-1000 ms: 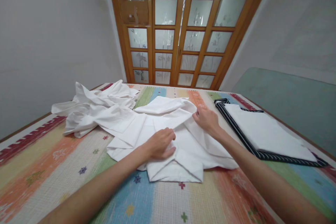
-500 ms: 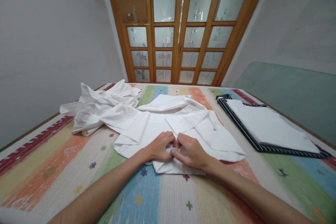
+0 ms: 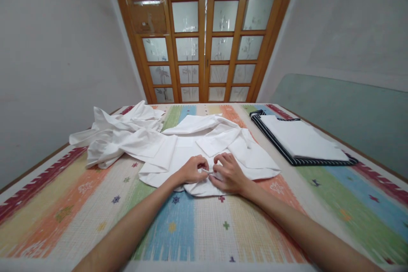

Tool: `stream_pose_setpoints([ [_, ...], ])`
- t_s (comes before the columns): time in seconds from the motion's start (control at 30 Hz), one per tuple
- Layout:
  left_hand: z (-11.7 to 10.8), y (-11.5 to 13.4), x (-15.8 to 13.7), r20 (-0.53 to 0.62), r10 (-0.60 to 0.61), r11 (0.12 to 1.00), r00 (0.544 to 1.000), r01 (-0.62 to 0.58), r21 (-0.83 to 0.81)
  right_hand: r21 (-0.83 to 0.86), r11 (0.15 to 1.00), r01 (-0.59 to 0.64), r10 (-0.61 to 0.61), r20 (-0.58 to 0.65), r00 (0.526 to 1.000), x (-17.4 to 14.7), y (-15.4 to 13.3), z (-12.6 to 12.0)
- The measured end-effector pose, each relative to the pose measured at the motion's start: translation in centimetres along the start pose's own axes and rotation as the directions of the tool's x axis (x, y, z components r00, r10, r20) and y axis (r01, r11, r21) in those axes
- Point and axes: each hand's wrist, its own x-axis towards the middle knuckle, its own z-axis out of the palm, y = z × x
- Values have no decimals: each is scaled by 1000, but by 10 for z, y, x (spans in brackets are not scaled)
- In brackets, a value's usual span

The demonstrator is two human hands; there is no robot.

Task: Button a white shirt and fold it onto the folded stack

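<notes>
A white shirt (image 3: 185, 148) lies spread and partly folded on the patterned tablecloth (image 3: 137, 216). At its near edge, my left hand (image 3: 193, 171) pinches a bit of the cloth between thumb and fingers. Close beside it on the right, my right hand (image 3: 230, 174) has its fingers curled and pinches the same small piece of fabric. The pinched strip stretches between both thumbs. What exactly it is, such as a button or a seam, is too small to make out.
Crumpled white cloth (image 3: 124, 136) lies at the left, against or joined to the shirt. On the right rests a folded white garment (image 3: 299, 136) with black striped edging. Behind the table stand wooden doors with glass panes (image 3: 205, 46); a pale green panel (image 3: 344, 106) is at the right.
My fingertips have moved slightly apart, and a small pinched fold now shows between them. The camera has shifted, so the doors and the folded garment appear further left.
</notes>
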Motion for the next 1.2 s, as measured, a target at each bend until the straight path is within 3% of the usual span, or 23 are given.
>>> stream_pose_setpoints([
  [0.2, 1, 1, 3, 24, -11, 999, 1000, 12, -34, -72, 997, -9, 14, 71, 997, -2, -2, 1],
  [0.37, 0, 1, 3, 26, -30, 995, 999, 33, -94, -15, 1000, 22, -20, 97, 995, -5, -3, -2],
  [0.57, -1, -2, 5, 73, -48, 989, 996, 57, -137, 21, 998, -67, 65, 72, 995, -7, -4, -3],
  [1.2, -3, -1, -1, 8, -83, 975, 996, 83, -207, 138, 990, -40, 39, 7, 999, -13, 5, 10],
])
